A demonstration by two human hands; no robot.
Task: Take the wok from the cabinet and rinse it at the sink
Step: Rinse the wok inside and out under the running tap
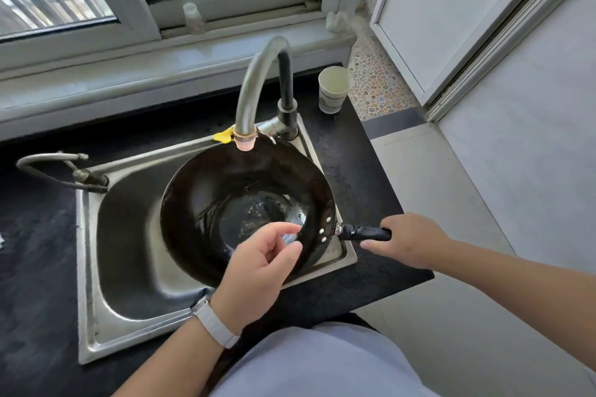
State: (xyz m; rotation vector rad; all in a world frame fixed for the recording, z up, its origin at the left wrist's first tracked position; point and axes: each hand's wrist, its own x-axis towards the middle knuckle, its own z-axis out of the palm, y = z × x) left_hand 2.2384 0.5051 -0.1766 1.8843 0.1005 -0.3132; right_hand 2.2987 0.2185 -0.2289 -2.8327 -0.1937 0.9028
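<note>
Your wok (225, 203), round, deep and glossy black with pale scuffs at its bottom, sits tilted in the stainless steel sink (135, 235), its far rim under the curved metal faucet (258, 80). Your right hand (409, 240) is wrapped round the end of its straight black handle (364, 233), which is fixed on by three bright rivets. Your left hand (258, 264) hovers over the near rim, fingers loosely curled, holding nothing. A ribbed paper cup (333, 90) stands upright on the dark matte countertop (35, 251).

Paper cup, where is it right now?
In the head view, the paper cup stands upright on the black counter, at its far right corner, just right of the faucet behind the sink.
</note>
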